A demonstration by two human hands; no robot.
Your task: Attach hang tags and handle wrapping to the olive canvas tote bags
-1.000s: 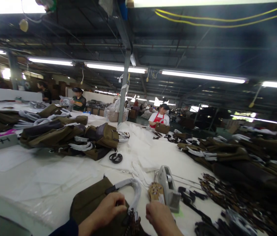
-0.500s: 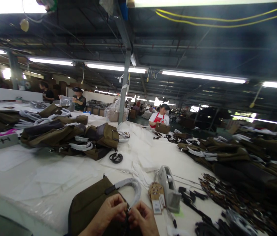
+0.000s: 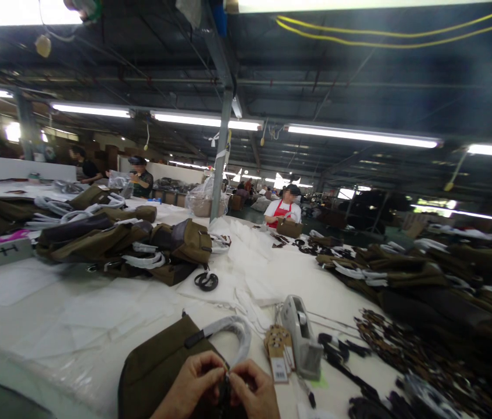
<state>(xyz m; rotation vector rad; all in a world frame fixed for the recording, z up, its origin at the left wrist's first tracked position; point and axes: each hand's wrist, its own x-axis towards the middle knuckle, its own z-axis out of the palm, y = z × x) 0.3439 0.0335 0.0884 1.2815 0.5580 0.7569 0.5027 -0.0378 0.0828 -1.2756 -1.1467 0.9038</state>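
Observation:
An olive-green bag (image 3: 154, 361) lies on the white table at the bottom centre, its curved handle (image 3: 239, 331) wrapped in clear plastic. Over the bag's right part, my left hand (image 3: 198, 381) has its thumb and fingers pinched together. My right hand (image 3: 252, 387) is pinched close beside it, the fingertips of both almost meeting. Between them is a small thing at the bag's edge, too small to make out. Brown paper tags (image 3: 278, 349), one with a barcode label, lie right of my right hand, beside a grey tape dispenser (image 3: 300, 337).
Piled olive bags (image 3: 128, 238) lie at the left, and more (image 3: 424, 273) at the right. Dark straps (image 3: 337, 349) and a heap of brown straps (image 3: 416, 349) lie right of the dispenser. A person in a red apron (image 3: 283, 209) is across the table near a metal post (image 3: 222, 157).
Both hands have shifted slightly, with the left hand's fingers moving a little up and staying close to the right hand's. The bag has moved slightly to the left.

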